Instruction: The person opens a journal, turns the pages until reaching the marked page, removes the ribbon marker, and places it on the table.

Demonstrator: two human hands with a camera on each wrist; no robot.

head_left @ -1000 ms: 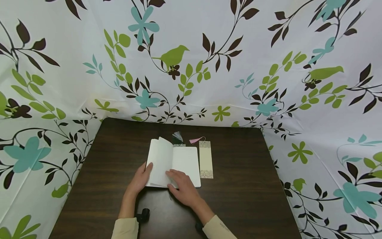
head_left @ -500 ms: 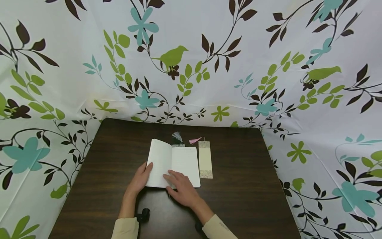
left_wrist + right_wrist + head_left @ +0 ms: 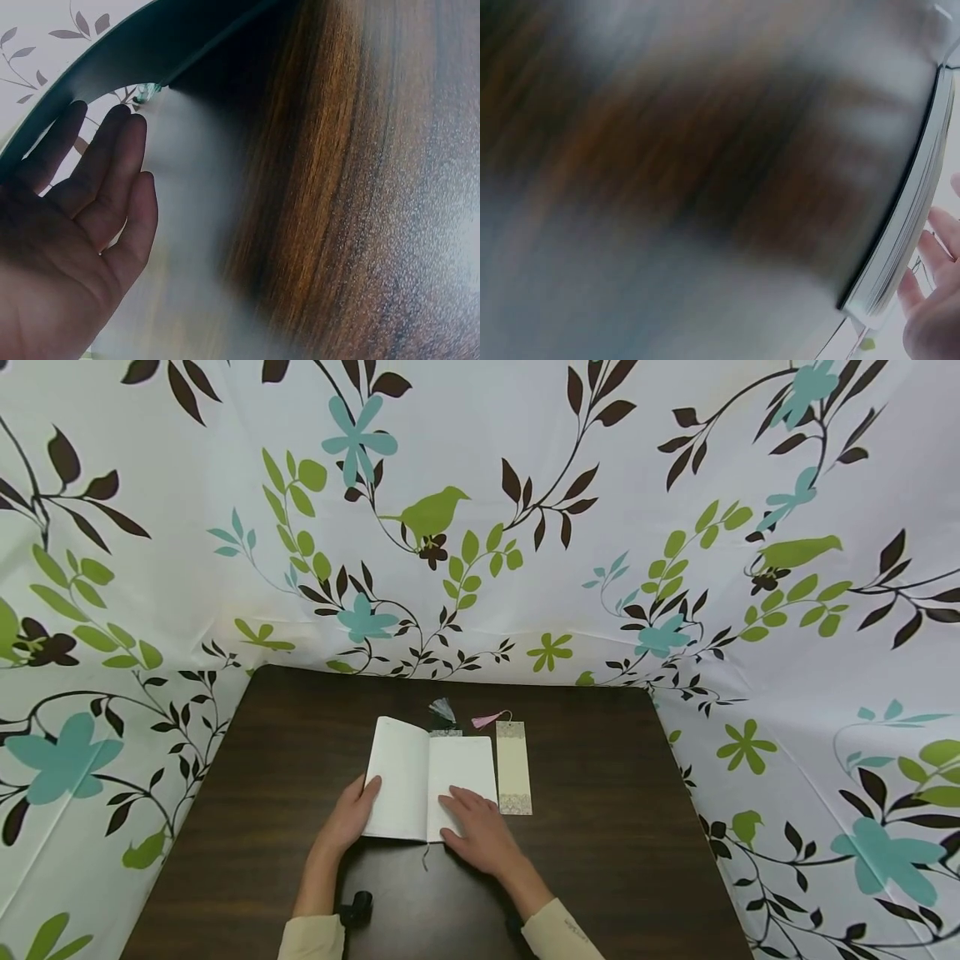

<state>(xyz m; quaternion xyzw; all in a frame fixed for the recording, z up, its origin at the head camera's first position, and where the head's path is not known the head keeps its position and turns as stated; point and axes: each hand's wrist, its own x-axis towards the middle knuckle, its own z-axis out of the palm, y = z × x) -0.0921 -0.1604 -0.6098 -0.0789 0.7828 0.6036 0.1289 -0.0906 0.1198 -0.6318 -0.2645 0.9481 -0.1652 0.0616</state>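
Note:
A notebook [image 3: 398, 777] lies open on the dark table, its visible pages blank white. My left hand [image 3: 349, 817] holds its left side, thumb on the page; in the left wrist view the fingers of that hand [image 3: 82, 214] reach beneath the dark cover [image 3: 124, 56]. My right hand [image 3: 483, 833] rests with fairly straight fingers on the lower right page. In the right wrist view it shows only partly, beside the notebook's page edges [image 3: 907, 210]. A thin ribbon [image 3: 426, 857] hangs from the bottom of the spine.
Right of the notebook lies a cream bookmark [image 3: 513, 767] with a pink tassel [image 3: 488, 720]. Another bookmark with a grey tassel [image 3: 443, 710] is mostly hidden behind the notebook's top edge. A patterned cloth [image 3: 480, 635] hangs behind the dark wooden table [image 3: 600, 827].
A raised page has come down flat on the left. My right hand has moved from near the spine rightward onto the right page. The left hand keeps its hold.

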